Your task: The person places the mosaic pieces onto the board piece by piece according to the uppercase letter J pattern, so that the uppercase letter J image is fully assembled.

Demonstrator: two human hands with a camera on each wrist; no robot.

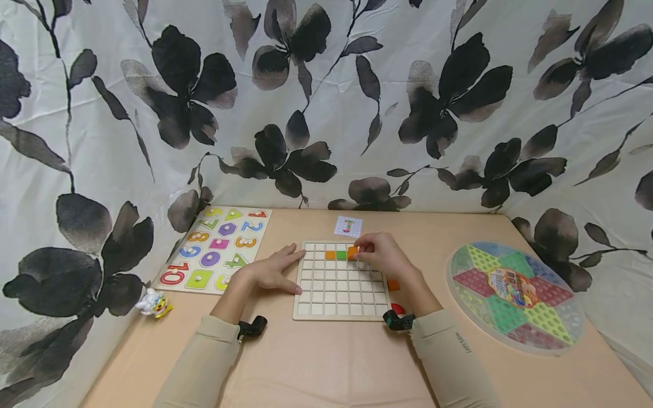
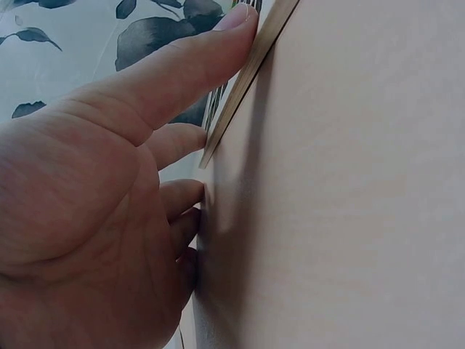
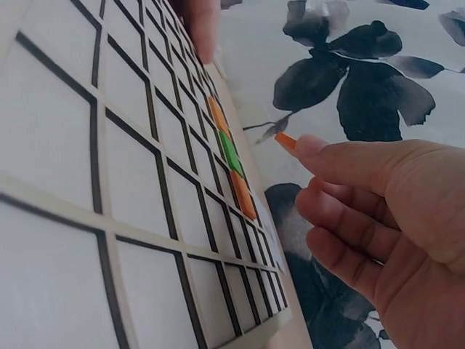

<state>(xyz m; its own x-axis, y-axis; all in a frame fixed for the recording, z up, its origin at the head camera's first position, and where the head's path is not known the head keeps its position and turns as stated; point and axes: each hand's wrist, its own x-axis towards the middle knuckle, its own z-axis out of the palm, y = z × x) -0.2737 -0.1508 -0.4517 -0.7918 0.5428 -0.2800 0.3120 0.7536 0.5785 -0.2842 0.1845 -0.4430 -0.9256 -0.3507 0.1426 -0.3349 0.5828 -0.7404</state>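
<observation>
An orange tile point(image 3: 286, 143) is hovering clear of the board's surface, near the right end of a short row, as a person's right hand point(image 1: 380, 252) is pinching it between thumb and finger. Below, two orange tiles point(image 3: 243, 196) are flanking a green tile point(image 3: 231, 153) in the white gridded board point(image 1: 340, 303). The left hand point(image 1: 270, 269) is lying spread, gripping nothing, its thumb touching the board's left edge. From where I am standing, the person is apparently adding to the row; the next move is likely calling for squaring the tile over a cell, then lowering it without nudging its neighbours. A small patterned card point(image 1: 348, 226) is lying beyond the board on the bench point(image 1: 326, 362).
</observation>
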